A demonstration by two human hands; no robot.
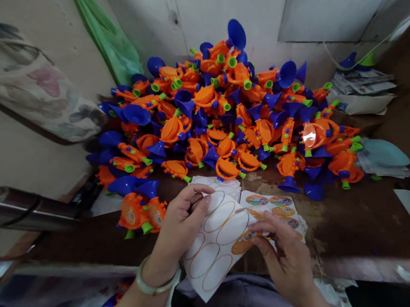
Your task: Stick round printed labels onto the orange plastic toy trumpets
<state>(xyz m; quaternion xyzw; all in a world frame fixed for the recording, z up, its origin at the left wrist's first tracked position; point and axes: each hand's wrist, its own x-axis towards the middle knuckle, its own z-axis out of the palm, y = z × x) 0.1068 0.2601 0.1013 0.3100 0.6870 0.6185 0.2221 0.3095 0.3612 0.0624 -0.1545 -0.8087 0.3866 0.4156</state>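
My left hand (pixel 184 216) pinches the upper left edge of a white sticker sheet (pixel 208 261), which hangs tilted over the table's front edge. Most ovals on it are bare outlines. At the sheet's right side, the thumb and fingers of my right hand (pixel 282 256) close on an orange oval sticker (pixel 241 244); how much of it is lifted is unclear. Behind my hands lie a printed sticker sheet (pixel 284 205) and a stack of sheets with oval outlines (pixel 201 179). Just left of my left hand stand toy trumpets (pixel 135 212) with stickers on their orange bodies.
A large heap of orange, blue and green toy trumpets (pixel 205 97) fills the back of the brown table (pixel 352 220). At left are a metal flask (pixel 17 208) and a green plastic bag (pixel 100 27). Stacked papers (pixel 362 89) and a pale blue oval piece (pixel 386 152) sit right.
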